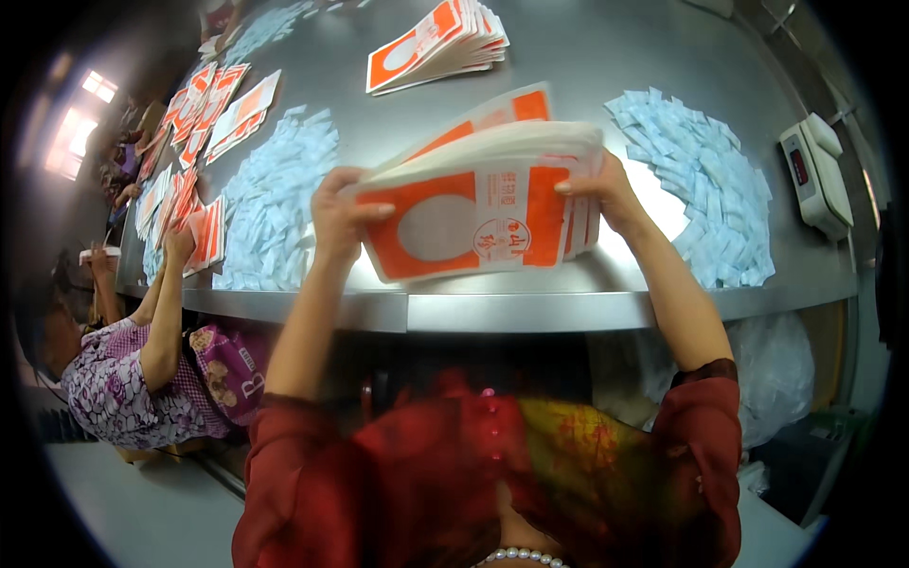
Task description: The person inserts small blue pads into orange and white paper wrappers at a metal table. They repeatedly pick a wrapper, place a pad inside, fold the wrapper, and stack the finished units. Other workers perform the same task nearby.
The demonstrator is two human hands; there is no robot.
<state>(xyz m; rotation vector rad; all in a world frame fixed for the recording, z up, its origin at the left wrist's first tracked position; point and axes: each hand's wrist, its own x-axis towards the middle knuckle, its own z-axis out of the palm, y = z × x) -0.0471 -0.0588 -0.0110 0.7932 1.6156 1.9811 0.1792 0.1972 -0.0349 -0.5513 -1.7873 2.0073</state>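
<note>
Between my hands is a thick stack of flat orange-and-white packaging bags (436,232), each with a pale round window, held tilted above the front edge of the metal table. My left hand (343,216) grips the stack's left end, thumb on the front bag. At the right end my right hand (600,196) clasps it the same way. The bags fan apart along the top, and one at the back sticks up. Heaps of small pale-blue sachets lie to the left (279,204) and to the right (705,189) of the stack.
Another pile of orange bags (437,43) rests farther back on the steel table (568,57). A white scale (816,175) stands at the right edge. On the left, a person in a patterned top (118,388) handles similar bags (206,237). Clear plastic (772,369) hangs below the table.
</note>
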